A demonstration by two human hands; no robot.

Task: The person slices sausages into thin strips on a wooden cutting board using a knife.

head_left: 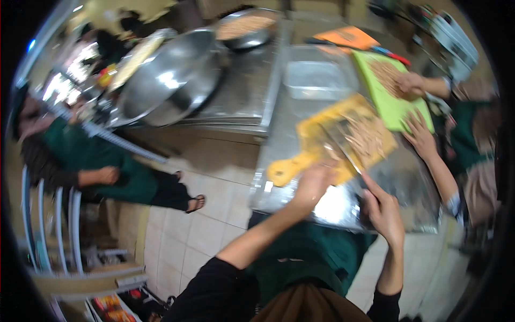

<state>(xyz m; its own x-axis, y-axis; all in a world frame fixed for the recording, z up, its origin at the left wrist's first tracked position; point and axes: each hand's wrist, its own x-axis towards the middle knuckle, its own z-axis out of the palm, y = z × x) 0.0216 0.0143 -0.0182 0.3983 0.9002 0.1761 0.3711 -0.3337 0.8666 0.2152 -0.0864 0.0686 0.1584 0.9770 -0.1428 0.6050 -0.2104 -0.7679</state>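
Observation:
A yellow cutting board [309,129] with a handle lies on the metal table [273,201]. Thin pale strips [362,137] are spread over its right part. My right hand [382,206] is closed round the handle of a knife [343,149], whose blade points up and left across the board beside the strips. At the board's lower edge is my left hand [316,182], its fingers bent down and blurred; whether they hold a piece cannot be made out.
A co-worker's hands [421,134] rest at a green board [394,115] with chopped pieces on the right. Behind are a clear container [314,80] and an orange board [348,37]. Large metal bowls [169,80] stand at left. Another person [102,161] is beyond them.

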